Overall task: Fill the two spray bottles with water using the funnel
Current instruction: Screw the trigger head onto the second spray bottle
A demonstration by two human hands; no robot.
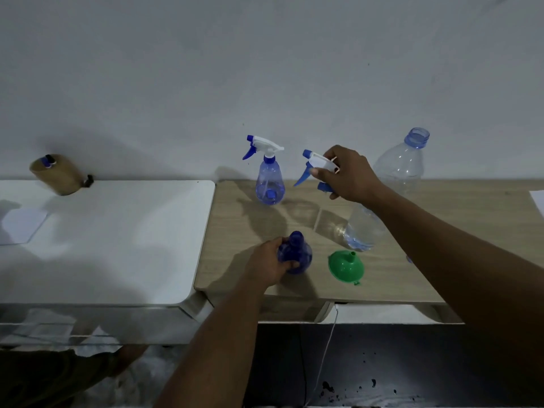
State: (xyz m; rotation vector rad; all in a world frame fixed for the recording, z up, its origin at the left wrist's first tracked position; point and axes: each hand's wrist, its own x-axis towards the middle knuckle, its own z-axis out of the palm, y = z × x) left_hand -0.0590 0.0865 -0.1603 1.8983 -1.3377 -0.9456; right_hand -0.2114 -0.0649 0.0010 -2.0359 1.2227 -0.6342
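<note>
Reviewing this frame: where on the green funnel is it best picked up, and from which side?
Probably pinch the narrow spout of the green funnel from above. It sits mouth-down on the wooden table, spout pointing up, so the rim lies flat with little to get under, while the spout stands free. The right hand holds a spray head now.

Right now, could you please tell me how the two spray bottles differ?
The far spray bottle wears its trigger head, untouched; the near spray bottle is bare-necked, gripped by the left hand, its loose head in the right hand. Both are blue, translucent, upright.
</note>
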